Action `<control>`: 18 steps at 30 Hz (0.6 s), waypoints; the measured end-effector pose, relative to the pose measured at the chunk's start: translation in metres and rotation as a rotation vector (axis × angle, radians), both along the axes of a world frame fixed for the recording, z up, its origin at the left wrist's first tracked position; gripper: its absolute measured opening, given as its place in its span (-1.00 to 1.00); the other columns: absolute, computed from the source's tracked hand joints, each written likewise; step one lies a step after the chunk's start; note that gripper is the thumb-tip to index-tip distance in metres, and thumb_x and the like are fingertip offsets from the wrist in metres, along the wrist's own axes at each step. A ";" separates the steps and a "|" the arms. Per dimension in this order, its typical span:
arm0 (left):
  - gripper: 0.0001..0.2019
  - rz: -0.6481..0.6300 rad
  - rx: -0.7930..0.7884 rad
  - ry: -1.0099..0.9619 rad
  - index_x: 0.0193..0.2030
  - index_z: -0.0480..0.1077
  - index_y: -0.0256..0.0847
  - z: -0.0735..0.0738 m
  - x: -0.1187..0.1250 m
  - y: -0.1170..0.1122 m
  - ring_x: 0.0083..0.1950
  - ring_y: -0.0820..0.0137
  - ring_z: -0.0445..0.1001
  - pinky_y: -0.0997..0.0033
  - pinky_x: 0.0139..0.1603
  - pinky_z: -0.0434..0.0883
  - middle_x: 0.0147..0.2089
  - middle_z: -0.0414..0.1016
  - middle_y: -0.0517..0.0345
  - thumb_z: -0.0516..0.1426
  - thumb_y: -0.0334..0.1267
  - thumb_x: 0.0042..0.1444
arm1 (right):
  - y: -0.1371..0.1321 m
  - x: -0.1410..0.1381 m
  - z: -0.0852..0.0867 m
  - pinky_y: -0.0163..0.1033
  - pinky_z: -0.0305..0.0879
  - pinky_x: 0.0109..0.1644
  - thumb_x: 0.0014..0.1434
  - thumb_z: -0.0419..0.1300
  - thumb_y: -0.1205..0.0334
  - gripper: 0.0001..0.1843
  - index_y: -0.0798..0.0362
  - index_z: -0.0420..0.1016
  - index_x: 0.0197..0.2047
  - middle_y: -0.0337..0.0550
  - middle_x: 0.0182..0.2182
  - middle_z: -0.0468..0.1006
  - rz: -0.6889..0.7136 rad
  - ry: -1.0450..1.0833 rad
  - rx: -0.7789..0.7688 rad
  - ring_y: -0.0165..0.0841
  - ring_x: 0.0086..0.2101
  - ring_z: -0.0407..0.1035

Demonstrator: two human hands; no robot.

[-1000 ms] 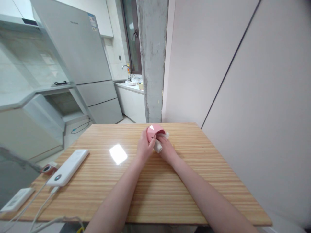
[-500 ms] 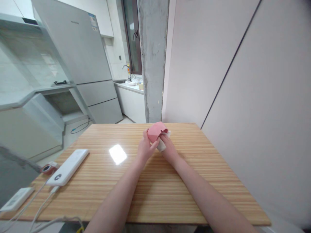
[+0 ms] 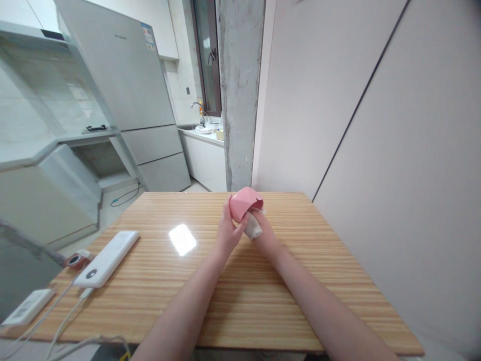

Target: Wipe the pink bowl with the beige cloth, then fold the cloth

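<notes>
A pink, bowl-like container (image 3: 243, 201) with a faceted outside and a small dark notch at its rim is tilted on its side over the far part of the table. My left hand (image 3: 228, 229) grips it from the left, thumb near the rim. My right hand (image 3: 263, 229) reaches into its opening, which faces right and toward me. A white cloth or tissue (image 3: 253, 226) is held in that hand and hangs out below the rim. The fingertips of my right hand are hidden inside the container.
On the left of the wooden table (image 3: 300, 281) lie a white power bank (image 3: 107, 259) with a cable, a reddish roll (image 3: 76, 259) and a white box (image 3: 29, 307). A wall (image 3: 361, 130) runs along the right. Behind stand a fridge (image 3: 124, 80) and a sink counter (image 3: 201, 150).
The pink container has turned slightly, showing more of its opening. My right hand and the cloth have shifted a little, with more cloth hanging out.
</notes>
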State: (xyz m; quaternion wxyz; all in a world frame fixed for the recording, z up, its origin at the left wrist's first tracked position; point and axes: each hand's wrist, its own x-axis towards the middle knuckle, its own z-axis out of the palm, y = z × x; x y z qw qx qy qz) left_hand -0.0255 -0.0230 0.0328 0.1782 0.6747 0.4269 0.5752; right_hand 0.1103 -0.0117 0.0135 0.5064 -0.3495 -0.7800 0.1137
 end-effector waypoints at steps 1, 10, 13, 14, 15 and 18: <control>-0.28 0.021 0.019 0.044 0.34 -0.08 -0.17 0.004 -0.003 -0.001 0.27 0.21 0.23 0.16 0.26 0.20 0.28 0.20 -0.13 0.14 -0.19 0.10 | 0.000 0.002 0.001 -0.04 0.24 0.13 0.21 0.10 0.28 -0.67 0.05 0.37 0.05 0.02 -0.02 0.46 -0.017 -0.047 0.029 -0.21 0.02 0.30; -0.14 -0.045 -0.027 0.077 0.33 -0.04 -0.15 0.007 0.001 -0.001 0.10 0.21 0.40 0.16 0.15 0.32 0.09 0.39 -0.08 0.27 -0.12 -0.08 | 0.003 0.008 -0.011 0.10 0.16 0.14 0.19 0.10 0.30 -0.66 0.02 0.42 0.05 0.07 0.01 0.41 -0.191 -0.307 0.077 -0.09 0.08 0.19; -0.07 -0.170 -0.121 -0.176 0.38 -0.25 -0.16 -0.001 0.011 0.001 0.08 0.26 0.42 0.21 0.12 0.35 0.10 0.36 -0.11 0.24 -0.14 -0.02 | 0.006 0.001 -0.016 0.01 0.19 0.14 0.21 0.07 0.27 -0.66 0.02 0.36 0.06 0.02 0.00 0.42 -0.131 -0.111 0.044 -0.16 0.05 0.24; -0.08 -0.189 -0.146 -0.231 0.38 -0.28 -0.16 -0.003 0.013 0.002 0.10 0.27 0.41 0.23 0.12 0.35 0.14 0.33 -0.13 0.22 -0.14 0.01 | 0.006 -0.001 -0.017 -0.01 0.20 0.13 0.21 0.07 0.27 -0.67 0.02 0.35 0.06 0.01 -0.01 0.43 -0.107 -0.059 0.031 -0.18 0.03 0.27; -0.10 -0.188 -0.161 -0.257 0.37 -0.27 -0.16 -0.003 0.014 0.002 0.12 0.27 0.40 0.23 0.13 0.34 0.18 0.30 -0.15 0.20 -0.14 0.03 | 0.007 -0.002 -0.017 -0.03 0.22 0.13 0.21 0.08 0.26 -0.67 0.03 0.34 0.05 0.00 -0.02 0.44 -0.087 -0.026 0.020 -0.19 0.01 0.29; -0.20 -0.091 -0.148 -0.174 0.34 -0.12 -0.18 -0.001 0.008 0.000 0.19 0.22 0.34 0.18 0.19 0.28 0.22 0.26 -0.16 0.20 -0.12 0.03 | 0.006 -0.001 -0.016 -0.03 0.24 0.10 0.20 0.09 0.26 -0.68 0.05 0.35 0.04 0.00 -0.04 0.45 -0.067 -0.049 0.015 -0.20 -0.01 0.31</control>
